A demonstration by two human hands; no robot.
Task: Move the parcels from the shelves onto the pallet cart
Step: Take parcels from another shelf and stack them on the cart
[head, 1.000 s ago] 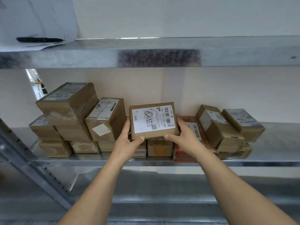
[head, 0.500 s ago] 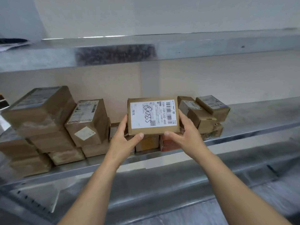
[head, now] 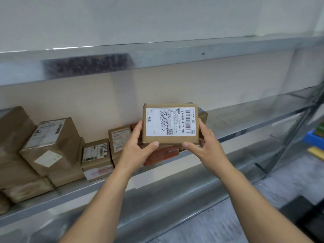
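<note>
A small brown cardboard parcel (head: 171, 124) with a white shipping label and handwritten black marks is held up in front of the middle shelf (head: 245, 120). My left hand (head: 138, 146) grips its left side, thumb under the bottom edge. My right hand (head: 203, 142) grips its right side the same way. Several more brown parcels (head: 52, 146) stay stacked on the shelf to the left, and a reddish parcel (head: 161, 155) lies under the held one. The pallet cart is not in view.
The upper metal shelf (head: 175, 55) runs across above the hands. A lower shelf (head: 157, 207) lies below my arms. At the far right stand a shelf upright (head: 298, 130), a blue bin (head: 313, 139) and grey floor (head: 289, 186).
The view has swung to the right, so the stacked parcels slid left in frame. The held parcel has come off the stack, still gripped by both hands.
</note>
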